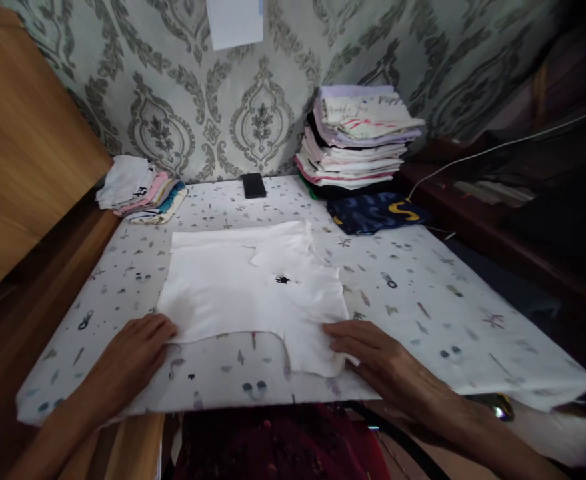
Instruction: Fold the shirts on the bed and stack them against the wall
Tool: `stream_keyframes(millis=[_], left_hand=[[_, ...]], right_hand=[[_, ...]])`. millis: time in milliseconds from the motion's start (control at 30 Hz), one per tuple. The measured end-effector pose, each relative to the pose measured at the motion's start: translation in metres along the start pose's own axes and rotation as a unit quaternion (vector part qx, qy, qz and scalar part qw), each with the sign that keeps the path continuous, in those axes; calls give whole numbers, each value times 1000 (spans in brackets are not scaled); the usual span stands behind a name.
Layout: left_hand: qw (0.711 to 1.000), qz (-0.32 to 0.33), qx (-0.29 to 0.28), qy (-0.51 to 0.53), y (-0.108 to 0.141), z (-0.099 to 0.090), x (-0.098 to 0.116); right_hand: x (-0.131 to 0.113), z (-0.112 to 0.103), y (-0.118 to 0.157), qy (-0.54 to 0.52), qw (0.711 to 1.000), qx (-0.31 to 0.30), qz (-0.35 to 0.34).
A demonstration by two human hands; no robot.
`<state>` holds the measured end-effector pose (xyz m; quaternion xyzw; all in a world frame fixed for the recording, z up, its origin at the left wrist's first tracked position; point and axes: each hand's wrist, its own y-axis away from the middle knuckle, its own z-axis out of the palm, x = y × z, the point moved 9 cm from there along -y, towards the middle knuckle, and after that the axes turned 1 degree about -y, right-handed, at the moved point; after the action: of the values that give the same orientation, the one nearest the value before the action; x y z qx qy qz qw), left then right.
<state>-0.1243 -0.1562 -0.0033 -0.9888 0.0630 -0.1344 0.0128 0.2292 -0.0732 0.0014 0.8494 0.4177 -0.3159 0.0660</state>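
A small white T-shirt with a black print on its chest lies sideways on the patterned cloth, hem to the left and neck to the right. Its far side is folded inward in a long strip, with that sleeve lying over the body. At the near hem corner, my left hand is closed, fingertips gripping the fabric. My right hand holds the near shoulder by the sleeve, fingers over the cloth and thumb mostly hidden.
Behind the shirt lies a black phone. A short pile of folded clothes sits back left, beside a wooden cabinet. At back right rises a taller stack, with a navy folded garment before it. A white cable crosses the right side.
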Motion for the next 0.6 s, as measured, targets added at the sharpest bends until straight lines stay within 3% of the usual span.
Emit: stream_keyframes(millis=[133, 267, 333, 433, 500, 600], left_hand=[[994, -59, 10, 93, -8, -12, -19], [951, -156, 18, 267, -33, -26, -48], [914, -201, 51, 349, -48, -29, -62], [864, -260, 86, 423, -64, -20, -80], [849, -282, 83, 440, -68, -10, -85], [855, -289, 83, 423, -64, -1, -87]], right_hand=[[9, -17, -15, -30, 998, -7, 46], [30, -43, -69, -148, 984, 7, 93], [51, -52, -109, -237, 961, 52, 136], [96, -46, -158, -341, 898, 103, 257], [119, -40, -174, -336, 875, 128, 324], [134, -37, -175, -331, 862, 141, 357]])
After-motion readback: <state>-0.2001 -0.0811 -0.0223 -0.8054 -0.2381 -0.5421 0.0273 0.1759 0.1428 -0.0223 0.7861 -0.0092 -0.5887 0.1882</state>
